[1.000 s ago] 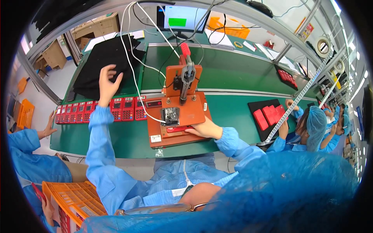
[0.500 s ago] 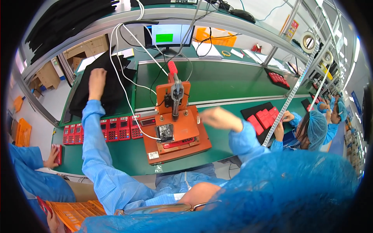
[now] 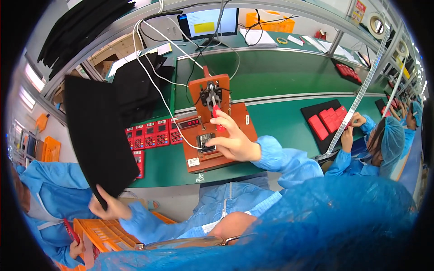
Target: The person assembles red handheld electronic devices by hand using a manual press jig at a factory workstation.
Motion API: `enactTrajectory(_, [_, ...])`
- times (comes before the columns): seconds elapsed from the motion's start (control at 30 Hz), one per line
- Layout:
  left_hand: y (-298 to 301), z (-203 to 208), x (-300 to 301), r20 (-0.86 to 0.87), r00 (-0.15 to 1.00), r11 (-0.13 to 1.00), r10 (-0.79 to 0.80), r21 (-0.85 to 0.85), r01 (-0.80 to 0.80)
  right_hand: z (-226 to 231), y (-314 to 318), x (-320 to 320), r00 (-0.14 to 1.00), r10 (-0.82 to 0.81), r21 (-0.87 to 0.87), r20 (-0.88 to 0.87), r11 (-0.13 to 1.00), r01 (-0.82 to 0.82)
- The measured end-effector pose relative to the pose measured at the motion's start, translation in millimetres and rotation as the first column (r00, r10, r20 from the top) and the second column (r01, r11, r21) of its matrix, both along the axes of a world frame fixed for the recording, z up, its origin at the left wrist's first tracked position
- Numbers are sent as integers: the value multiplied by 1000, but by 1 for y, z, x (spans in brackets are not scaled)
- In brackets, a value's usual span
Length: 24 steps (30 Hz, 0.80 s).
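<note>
Best practice: steady, square pressure on red lever (image 3: 220,127); black sheet (image 3: 97,135) kept clear of red terminals (image 3: 162,134). Left hand (image 3: 110,208): fingers grip sheet's lower edge, left of orange fixture (image 3: 241,115). Right hand (image 3: 237,143): fingers touch lever; closure cannot be told. White label (image 3: 193,161): illegible.

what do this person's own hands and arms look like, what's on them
Both the left hand and right hand are bare, without gloves. The arms wear long, loose light-blue sleeves, wrinkled along their length; the right cuff looks gathered at the wrist.
</note>
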State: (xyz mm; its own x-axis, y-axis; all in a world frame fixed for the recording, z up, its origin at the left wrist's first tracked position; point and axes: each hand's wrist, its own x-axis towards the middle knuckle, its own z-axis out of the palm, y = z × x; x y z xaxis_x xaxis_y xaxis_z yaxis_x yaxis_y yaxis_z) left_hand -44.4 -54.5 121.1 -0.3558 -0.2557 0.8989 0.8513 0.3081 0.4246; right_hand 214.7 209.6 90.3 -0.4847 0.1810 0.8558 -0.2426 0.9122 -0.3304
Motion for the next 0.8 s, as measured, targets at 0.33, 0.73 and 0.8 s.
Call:
enactTrajectory(0.33, [17, -89, 123, -80, 466, 378, -881, -712, 592, 62, -69, -47, 816, 575, -774, -54, 492, -398])
enactTrajectory(0.73, [174, 77, 145, -28, 199, 167, -980, -663, 730, 45, 22, 188, 678, -338, -692, -653, 630, -352])
enactTrajectory(0.8, [206, 58, 151, 36, 332, 139, -943, -861, 489, 6, 26, 202, 750, -414, -739, -516, 658, -146])
